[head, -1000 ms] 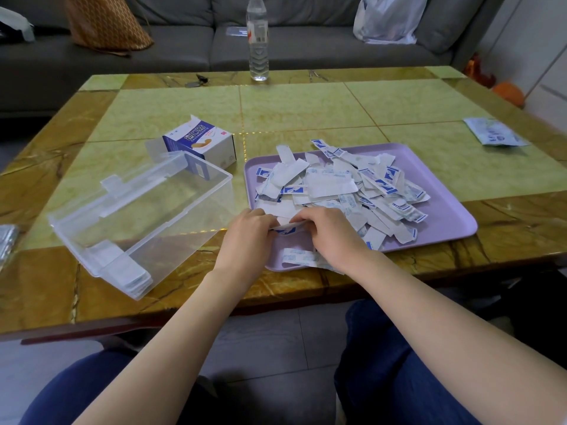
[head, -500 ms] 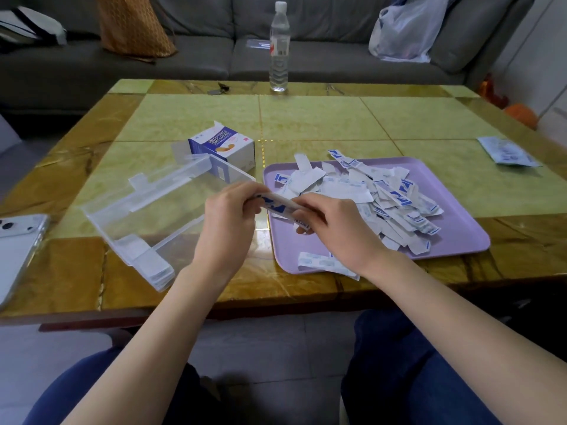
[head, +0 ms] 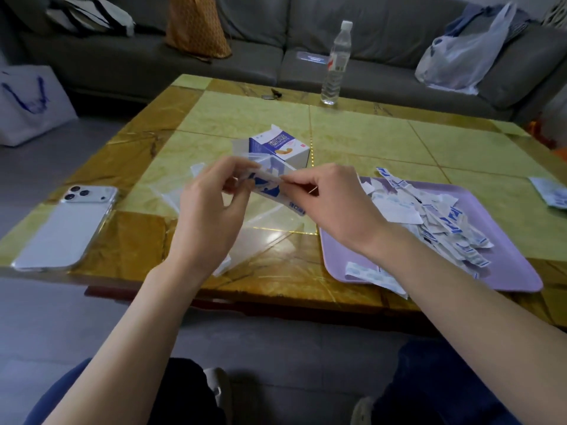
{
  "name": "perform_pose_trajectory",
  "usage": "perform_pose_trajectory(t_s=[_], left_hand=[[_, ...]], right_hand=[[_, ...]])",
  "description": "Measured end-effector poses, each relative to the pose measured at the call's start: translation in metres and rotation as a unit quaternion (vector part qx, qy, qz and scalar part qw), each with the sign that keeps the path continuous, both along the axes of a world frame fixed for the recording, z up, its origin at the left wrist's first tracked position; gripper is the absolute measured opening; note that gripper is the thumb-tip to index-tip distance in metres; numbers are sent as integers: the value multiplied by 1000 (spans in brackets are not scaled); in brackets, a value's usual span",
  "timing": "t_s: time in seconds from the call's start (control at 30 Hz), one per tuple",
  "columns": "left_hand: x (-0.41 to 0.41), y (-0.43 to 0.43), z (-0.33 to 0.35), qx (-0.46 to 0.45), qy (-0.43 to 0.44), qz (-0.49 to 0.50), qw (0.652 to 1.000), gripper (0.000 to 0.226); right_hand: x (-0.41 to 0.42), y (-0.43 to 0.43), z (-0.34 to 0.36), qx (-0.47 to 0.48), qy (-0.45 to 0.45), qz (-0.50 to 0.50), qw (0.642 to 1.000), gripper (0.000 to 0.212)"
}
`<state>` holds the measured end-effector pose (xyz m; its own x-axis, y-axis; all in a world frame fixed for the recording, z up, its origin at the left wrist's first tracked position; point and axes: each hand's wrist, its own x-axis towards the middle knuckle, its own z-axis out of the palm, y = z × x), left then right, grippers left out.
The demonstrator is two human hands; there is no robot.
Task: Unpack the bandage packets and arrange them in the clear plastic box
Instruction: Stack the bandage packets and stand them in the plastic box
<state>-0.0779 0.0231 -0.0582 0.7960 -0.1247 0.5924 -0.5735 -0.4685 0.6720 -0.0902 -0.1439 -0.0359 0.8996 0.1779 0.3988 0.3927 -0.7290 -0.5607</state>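
Note:
My left hand (head: 208, 207) and my right hand (head: 334, 204) together hold a small stack of white-and-blue bandage packets (head: 270, 191) in the air, over the clear plastic box (head: 270, 222). The box lies on the table, largely hidden behind my hands. A pile of loose bandage packets (head: 429, 216) sits on the purple tray (head: 506, 265) to the right. One packet (head: 374, 276) hangs over the tray's near edge. The opened blue-and-white bandage carton (head: 282, 147) stands just beyond the box.
A phone (head: 67, 222) lies face down at the table's left near edge. A water bottle (head: 336, 62) stands at the far edge. A paper packet (head: 552, 196) lies at the right. A grey sofa with bags runs behind the table.
Both hands lifted a few packets off the tray and carried them left, over the clear box. The view shifted left, bringing the phone into sight.

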Motion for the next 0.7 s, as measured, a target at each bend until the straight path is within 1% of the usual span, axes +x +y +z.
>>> perform_pose_trajectory(t_s=[0.07,0.13,0.2,0.27,0.37,0.43,0.47,0.53,0.63,0.7], left_hand=[[2,18,0,15,1,45,999,18],[6,36,-4,66,23,96,993,24],[8,52,-13,141,82,129,978,30],[8,62,-20,196,146,137,960,36],[6,69,-27,202,195,111,953,41],[4,73,-30,204,193,90,955,45],[3,74,-32,210,188,82,956,48],[1,76,-35,223,180,75,955,52],[2,76,-36,231,181,74,953,54],[3,76,-37,229,178,76,954,54]], right_hand=[[12,12,5,-11,0,1,1000,19],[28,23,6,-29,14,-13,999,21],[45,32,4,-60,45,-30,997,22],[62,41,-2,-105,99,-40,989,21],[83,55,-13,-184,192,-55,962,21],[93,64,-20,-249,244,-72,935,15],[96,68,-24,-274,264,-79,921,18],[97,76,-31,-302,289,-90,904,25],[96,86,-40,-336,307,-87,886,21],[94,94,-40,-360,313,-70,876,25]])
